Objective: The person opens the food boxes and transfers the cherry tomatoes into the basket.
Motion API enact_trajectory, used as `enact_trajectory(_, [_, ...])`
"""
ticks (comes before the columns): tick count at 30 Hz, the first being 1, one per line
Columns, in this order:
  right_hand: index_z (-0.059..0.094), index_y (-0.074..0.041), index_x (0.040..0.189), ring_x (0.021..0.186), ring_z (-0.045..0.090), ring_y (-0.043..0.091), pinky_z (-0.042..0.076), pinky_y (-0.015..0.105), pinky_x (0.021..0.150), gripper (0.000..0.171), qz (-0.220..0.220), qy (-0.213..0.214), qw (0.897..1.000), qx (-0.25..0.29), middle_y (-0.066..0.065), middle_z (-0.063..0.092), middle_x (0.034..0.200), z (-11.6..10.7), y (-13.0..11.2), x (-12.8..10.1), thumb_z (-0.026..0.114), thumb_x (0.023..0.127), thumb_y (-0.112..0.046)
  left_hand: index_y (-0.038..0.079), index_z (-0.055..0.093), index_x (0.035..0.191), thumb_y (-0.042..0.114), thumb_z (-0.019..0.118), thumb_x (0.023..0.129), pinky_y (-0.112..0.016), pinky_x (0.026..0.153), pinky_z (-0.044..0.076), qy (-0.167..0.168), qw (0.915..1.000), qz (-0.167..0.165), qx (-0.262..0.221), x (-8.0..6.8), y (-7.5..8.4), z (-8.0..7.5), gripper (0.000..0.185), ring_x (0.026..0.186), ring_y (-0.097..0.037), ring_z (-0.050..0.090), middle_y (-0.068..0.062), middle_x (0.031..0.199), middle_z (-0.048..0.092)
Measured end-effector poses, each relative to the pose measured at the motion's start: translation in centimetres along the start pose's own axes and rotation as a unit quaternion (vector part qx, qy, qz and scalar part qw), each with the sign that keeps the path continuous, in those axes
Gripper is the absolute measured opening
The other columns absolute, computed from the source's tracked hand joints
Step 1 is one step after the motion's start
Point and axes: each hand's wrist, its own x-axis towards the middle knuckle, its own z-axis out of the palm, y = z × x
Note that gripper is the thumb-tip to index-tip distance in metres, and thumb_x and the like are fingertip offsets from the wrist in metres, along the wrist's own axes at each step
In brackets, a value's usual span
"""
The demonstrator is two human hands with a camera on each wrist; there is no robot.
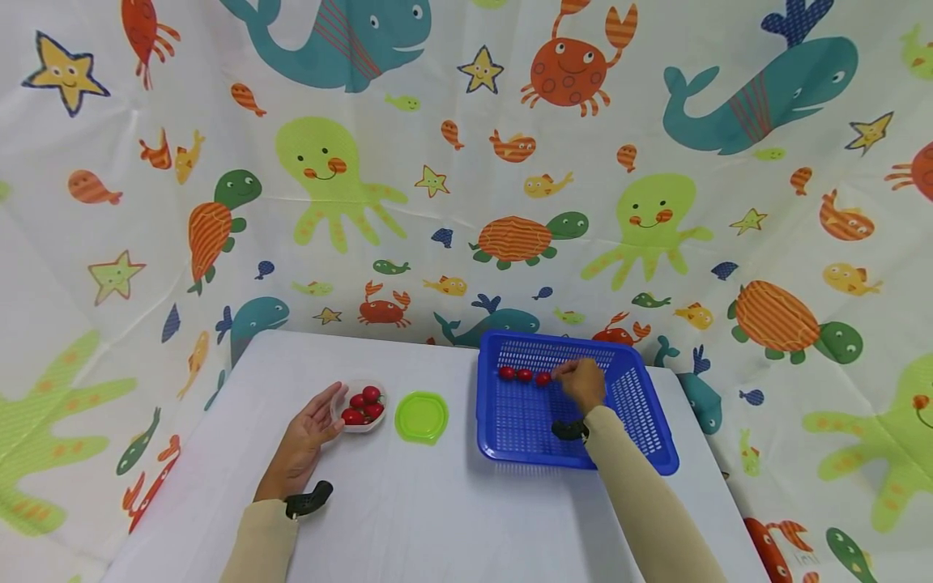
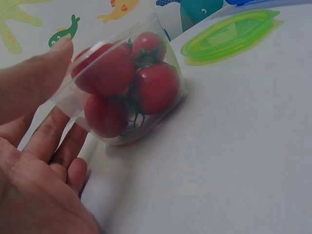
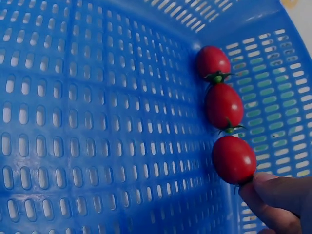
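Inside the blue plastic basket (image 1: 510, 429), three cherry tomatoes lie in a row along the far wall. My right hand (image 1: 583, 384) pinches the stem end of the nearest cherry tomato (image 3: 234, 160) between thumb and fingertips. The middle tomato (image 3: 224, 106) and the far tomato (image 3: 213, 63) have green stems. At the left, my left hand (image 1: 309, 429) holds a small clear plastic container (image 1: 381, 405) by its side, thumb near the rim. Several red cherry tomatoes (image 2: 157, 87) with green stems sit in it.
A light green lid (image 1: 421, 418) lies flat on the white table (image 1: 437, 518) between the container and the basket. A white curtain (image 1: 452, 73) printed with sea animals hangs behind and around the table.
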Motion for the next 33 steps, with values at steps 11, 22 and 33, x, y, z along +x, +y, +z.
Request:
enact_trajectory(11, [0.083,-0.006,0.094,0.098,0.071,0.033,0.056,0.048,0.085,0.012,0.010,-0.011,1.000,-0.013,0.016,0.081,0.106,0.1,0.1,-0.2,0.079,0.096,-0.018,0.021,0.026,0.170,0.010,0.061,0.108,-0.006,0.107,0.045,0.006,1.0000,-0.002,0.005,-0.6,0.0,0.0,0.071,0.167,-0.031,0.010,-0.008,0.180,0.017])
enact_trajectory(22, [0.084,-0.008,0.107,0.097,0.077,0.032,0.060,0.045,0.080,0.021,-0.070,0.052,0.996,0.038,0.014,0.083,0.104,-0.4,-1.4,-1.6,0.080,0.097,-0.026,0.022,0.027,0.170,0.011,0.062,0.108,-0.007,0.109,0.044,0.006,1.0000,-0.006,0.003,-0.9,0.0,0.1,0.072,0.168,-0.029,0.010,-0.006,0.180,0.018])
enact_trajectory(33, [0.083,-0.014,0.112,0.103,0.076,0.027,0.059,0.038,0.084,0.024,-0.160,0.042,0.977,0.136,0.008,0.083,0.111,0.3,-7.8,-5.3,0.083,0.094,-0.030,0.019,0.027,0.170,0.010,0.062,0.108,-0.014,0.115,0.038,0.008,0.9999,-0.005,0.008,-0.7,-0.1,0.4,0.072,0.168,-0.030,0.011,-0.006,0.180,0.020])
